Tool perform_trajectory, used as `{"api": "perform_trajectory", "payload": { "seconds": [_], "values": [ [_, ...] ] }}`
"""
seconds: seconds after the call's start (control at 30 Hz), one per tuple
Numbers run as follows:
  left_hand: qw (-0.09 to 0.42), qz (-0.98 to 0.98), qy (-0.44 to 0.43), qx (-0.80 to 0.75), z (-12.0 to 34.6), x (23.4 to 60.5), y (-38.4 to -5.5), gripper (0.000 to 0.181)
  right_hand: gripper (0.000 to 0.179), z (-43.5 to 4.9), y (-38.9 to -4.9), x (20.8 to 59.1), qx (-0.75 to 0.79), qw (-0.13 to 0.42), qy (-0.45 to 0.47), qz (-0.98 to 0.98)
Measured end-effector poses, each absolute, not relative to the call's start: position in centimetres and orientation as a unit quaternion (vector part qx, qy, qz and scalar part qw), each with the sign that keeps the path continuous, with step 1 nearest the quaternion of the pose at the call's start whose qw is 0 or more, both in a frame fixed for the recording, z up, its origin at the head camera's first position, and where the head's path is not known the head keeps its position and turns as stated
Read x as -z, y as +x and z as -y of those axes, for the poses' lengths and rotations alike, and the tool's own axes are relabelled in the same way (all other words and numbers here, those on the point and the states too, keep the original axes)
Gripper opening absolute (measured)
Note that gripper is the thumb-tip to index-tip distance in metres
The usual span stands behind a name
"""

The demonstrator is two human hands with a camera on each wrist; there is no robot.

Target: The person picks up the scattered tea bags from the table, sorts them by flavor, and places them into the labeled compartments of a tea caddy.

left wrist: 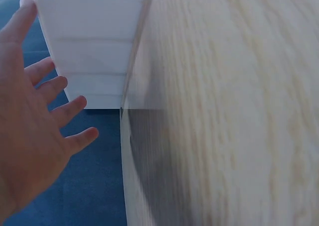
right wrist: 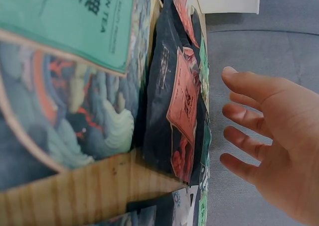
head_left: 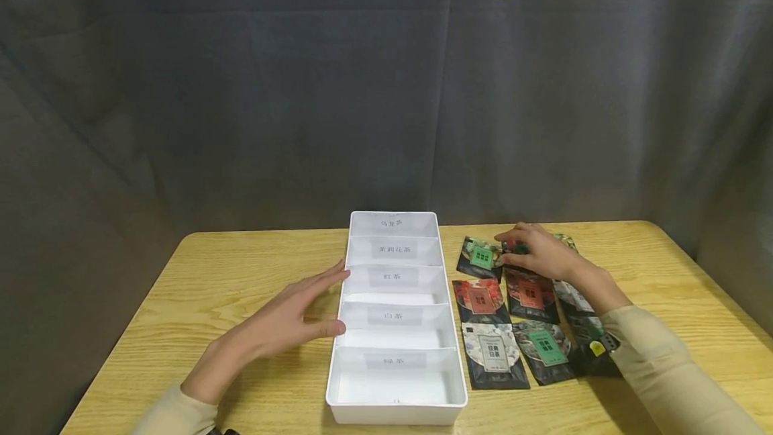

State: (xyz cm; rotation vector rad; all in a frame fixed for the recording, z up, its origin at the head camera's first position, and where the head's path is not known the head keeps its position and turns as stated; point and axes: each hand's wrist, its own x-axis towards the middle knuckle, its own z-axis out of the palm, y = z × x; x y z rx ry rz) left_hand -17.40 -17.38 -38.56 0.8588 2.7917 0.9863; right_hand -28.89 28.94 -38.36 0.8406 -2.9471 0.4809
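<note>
A long white box (head_left: 395,415) with several labelled compartments stands on the table. My left hand (head_left: 284,317) lies along its left side, thumb and fingertips right at the rim; in the left wrist view the fingers are spread beside the box wall (left wrist: 92,56). My right hand (head_left: 543,250) hovers over the far tea packets with nothing in its fingers. Closest to its fingertips is a small green-labelled tea packet (head_left: 481,257). Partly under the hand lies another packet. The right wrist view shows the right hand (right wrist: 279,131) with loosely bent, parted fingers above a red-labelled packet (right wrist: 182,101).
Right of the box lie more tea packets: a red one (head_left: 481,299), a second red one (head_left: 531,295), a white-labelled one (head_left: 495,356) and a green-labelled one (head_left: 548,351). My right sleeve (head_left: 670,361) overlaps dark packets. A grey curtain (head_left: 386,99) hangs behind the wooden table (head_left: 241,254).
</note>
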Motion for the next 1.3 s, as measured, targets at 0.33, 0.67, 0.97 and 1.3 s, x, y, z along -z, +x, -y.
{"api": "perform_trajectory", "payload": {
  "seconds": [0.33,0.67,0.97,1.3],
  "values": [
    [0.064,-0.892,0.261,-0.362,17.1,38.6,-17.3,0.08,0.043,-29.0,-29.7,38.5,-0.158,-0.002,0.268,0.95],
    [0.091,-0.896,0.242,-0.362,17.1,38.9,-17.2,0.079,0.04,-29.6,-30.6,39.0,-0.183,-0.011,0.249,0.951],
    [0.096,-0.905,0.224,-0.348,17.2,38.7,-16.6,0.077,0.034,-29.7,-31.7,39.3,-0.24,-0.034,0.264,0.934],
    [0.092,-0.914,0.215,-0.331,17.4,38.4,-16.1,0.077,0.029,-29.6,-32.8,39.6,-0.282,-0.054,0.254,0.924]
  ]
}}
